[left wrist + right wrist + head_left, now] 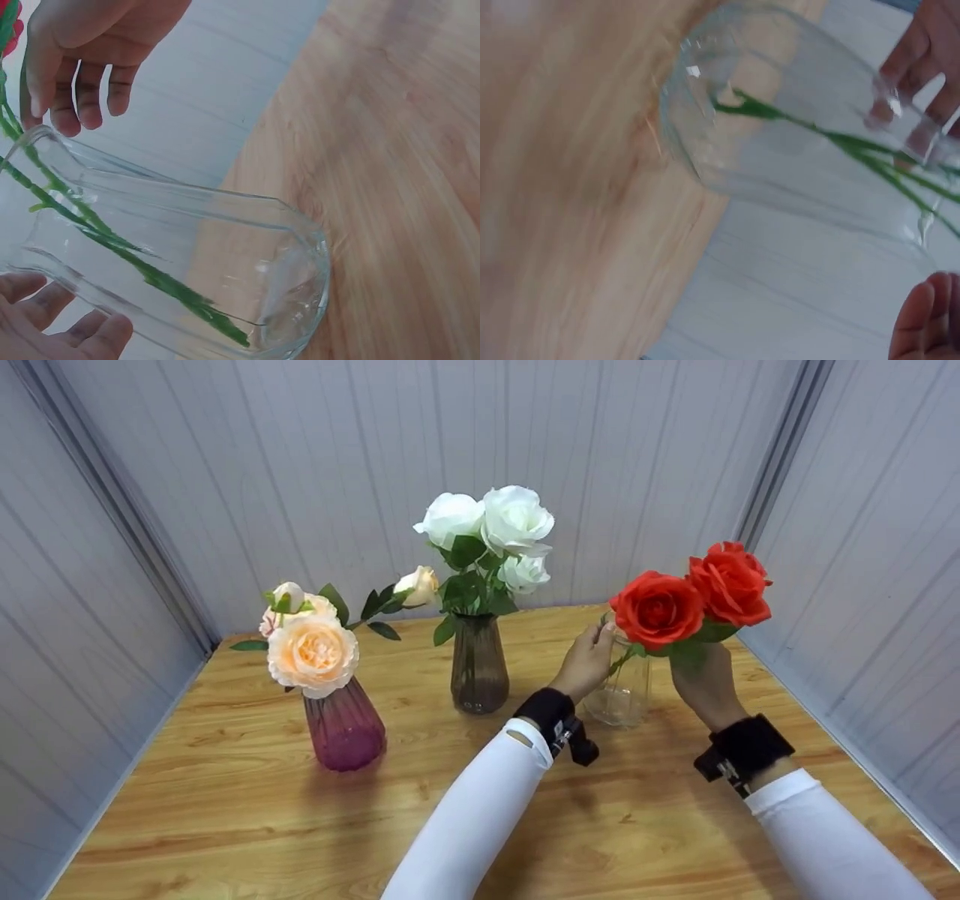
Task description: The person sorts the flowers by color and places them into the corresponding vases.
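Two red roses stand in a clear glass vase, their green stems crossing inside it. Beside the vase's neck is my left hand, its loosely bent fingers against or very close to the glass. My right hand is on the other side, under the rose heads and partly covered by leaves. Its fingers hang apart near the vase's mouth, and the thumb lies close to a stem. Whether that thumb touches the stem, I cannot tell.
A grey-brown vase with white roses stands at the back centre. At the left, a purple vase holds peach flowers, one bud reaching right. Pale panel walls enclose the wooden table at back and sides.
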### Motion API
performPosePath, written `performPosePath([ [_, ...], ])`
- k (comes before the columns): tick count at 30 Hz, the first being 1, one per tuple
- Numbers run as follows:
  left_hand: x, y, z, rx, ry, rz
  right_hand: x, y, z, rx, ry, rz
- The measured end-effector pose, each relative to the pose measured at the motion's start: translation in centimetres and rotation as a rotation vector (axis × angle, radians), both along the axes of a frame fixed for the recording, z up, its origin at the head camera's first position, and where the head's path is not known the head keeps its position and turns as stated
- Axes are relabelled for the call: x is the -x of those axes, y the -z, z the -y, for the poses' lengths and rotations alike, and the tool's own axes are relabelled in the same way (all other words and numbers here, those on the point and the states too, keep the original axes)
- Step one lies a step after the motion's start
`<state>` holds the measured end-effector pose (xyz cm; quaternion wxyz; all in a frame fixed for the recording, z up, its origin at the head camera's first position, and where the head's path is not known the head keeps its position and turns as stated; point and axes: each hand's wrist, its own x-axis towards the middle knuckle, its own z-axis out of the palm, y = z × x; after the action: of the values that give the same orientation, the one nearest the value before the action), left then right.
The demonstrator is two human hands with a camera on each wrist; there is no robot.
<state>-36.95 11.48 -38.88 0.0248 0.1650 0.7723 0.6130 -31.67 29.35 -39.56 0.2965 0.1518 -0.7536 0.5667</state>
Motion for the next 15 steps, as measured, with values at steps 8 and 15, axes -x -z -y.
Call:
performPosePath([
  [8, -0.1, 0.5, 1.4, -0.067, 0.057, -0.063, -1.4, 1.2, 2.0, -0.188, 0.319, 0.185],
  [15, -1.6, 0.9, 3.3, 0.104, 0.0, -0.102, -2.3, 1.7, 3.5, -0.229, 0.246, 0.156],
])
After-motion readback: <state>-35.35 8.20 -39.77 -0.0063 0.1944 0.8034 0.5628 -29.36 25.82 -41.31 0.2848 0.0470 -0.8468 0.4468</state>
